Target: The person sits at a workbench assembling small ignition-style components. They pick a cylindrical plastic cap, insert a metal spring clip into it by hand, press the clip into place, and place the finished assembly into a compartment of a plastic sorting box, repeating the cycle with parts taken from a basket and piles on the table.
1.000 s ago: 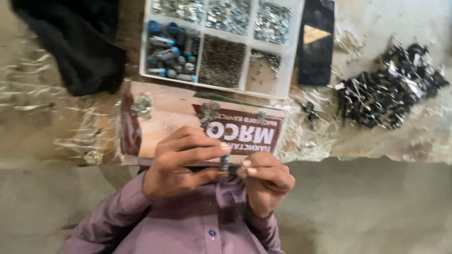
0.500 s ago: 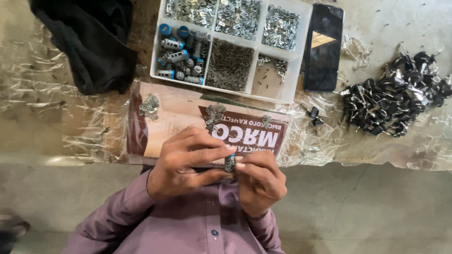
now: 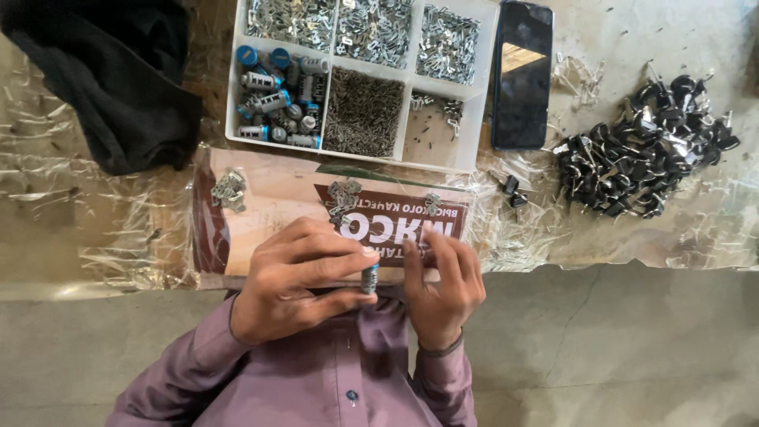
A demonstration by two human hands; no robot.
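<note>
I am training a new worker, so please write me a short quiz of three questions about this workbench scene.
1. True or false: in the picture, the dark phone lies left of the white compartment tray.
2. What do the left hand and right hand hold together in their fingers? A) a small metal cylinder B) a screwdriver C) a black cloth
3. Fill in: the heap of black parts lies at the ___ side of the picture.
Key: 1 false; 2 A; 3 right.
</note>
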